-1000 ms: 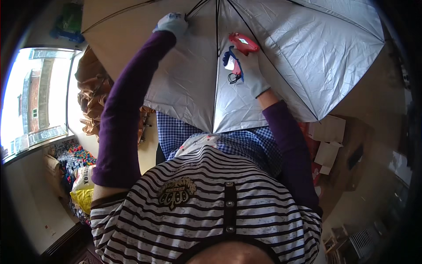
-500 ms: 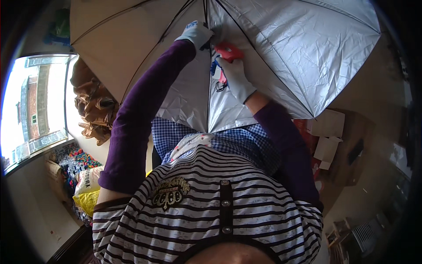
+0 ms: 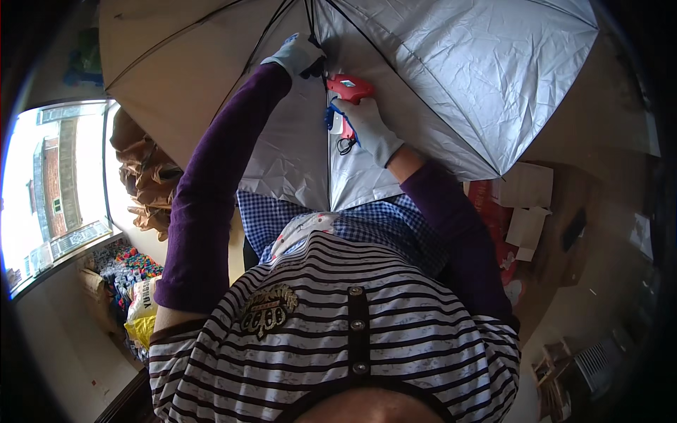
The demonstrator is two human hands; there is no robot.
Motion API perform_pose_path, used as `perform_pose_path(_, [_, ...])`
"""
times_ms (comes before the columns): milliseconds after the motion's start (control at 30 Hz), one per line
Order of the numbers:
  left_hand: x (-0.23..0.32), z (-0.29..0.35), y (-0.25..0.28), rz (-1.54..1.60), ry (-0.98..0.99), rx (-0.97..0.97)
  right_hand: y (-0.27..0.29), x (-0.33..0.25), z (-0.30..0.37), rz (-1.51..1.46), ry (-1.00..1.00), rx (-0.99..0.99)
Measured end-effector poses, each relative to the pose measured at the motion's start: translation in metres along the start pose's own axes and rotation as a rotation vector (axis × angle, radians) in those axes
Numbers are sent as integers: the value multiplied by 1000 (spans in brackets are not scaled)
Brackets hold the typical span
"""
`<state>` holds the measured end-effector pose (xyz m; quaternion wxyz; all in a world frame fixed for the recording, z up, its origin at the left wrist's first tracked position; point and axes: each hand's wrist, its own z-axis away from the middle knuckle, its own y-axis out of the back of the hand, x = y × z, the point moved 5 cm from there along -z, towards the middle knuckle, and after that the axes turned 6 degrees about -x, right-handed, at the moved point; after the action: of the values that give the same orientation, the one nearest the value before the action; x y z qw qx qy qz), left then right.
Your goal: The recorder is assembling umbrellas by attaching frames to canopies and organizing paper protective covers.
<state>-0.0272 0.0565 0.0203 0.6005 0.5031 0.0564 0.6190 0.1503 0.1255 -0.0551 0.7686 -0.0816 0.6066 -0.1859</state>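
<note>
A large open umbrella (image 3: 451, 77), silver on its inner side, spreads in front of me with its thin dark ribs showing. My left hand (image 3: 297, 53), in a pale glove, is closed at the ribs near the top; a small dark piece shows by its fingers, too dim to make out. My right hand (image 3: 370, 125), gloved with blue on the fingertips, is wrapped round the handle of a red tagging gun (image 3: 350, 87). The gun's nose points left toward the rib beside my left hand. A black loop (image 3: 345, 146) hangs from its grip.
Brown crumpled paper or cloth (image 3: 141, 169) stands by the bright window (image 3: 60, 183) on the left. Below it lie colourful bundles (image 3: 130, 271) and a white and yellow sack (image 3: 143, 310). To the right are cardboard pieces (image 3: 527, 211) and a wooden stool (image 3: 553, 363).
Both hands and the umbrella have shifted slightly left in view. The red tagging gun is now nearer the rib and more level, still in my right hand.
</note>
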Motion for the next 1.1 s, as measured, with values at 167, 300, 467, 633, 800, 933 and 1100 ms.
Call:
perform_pose_path(167, [-1, -3, 4, 34, 75, 53, 11, 6, -9, -11, -64, -6])
perform_pose_path(300, [-4, -2, 2, 42, 79, 38, 19, 8, -13, -164, -133, -110])
perform_pose_path(467, [-1, -4, 6, 43, 55, -8, 33, 23, -32, 310, 215, -531])
perform_pose_path(633, [-7, -6, 7, 123, 83, -46, 27, -8, -5, 949, 688, -308])
perform_pose_path(800, [1, 5, 10, 180, -19, -56, 21, 15, -15, -88, -38, -567])
perform_pose_path(933, [0, 4, 9, 184, 10, -54, 18, 21, -16, -378, -228, -442])
perform_pose_path(1100, [17, -10, 26, -404, -306, 136, -5, 8, -38, -630, -308, -365])
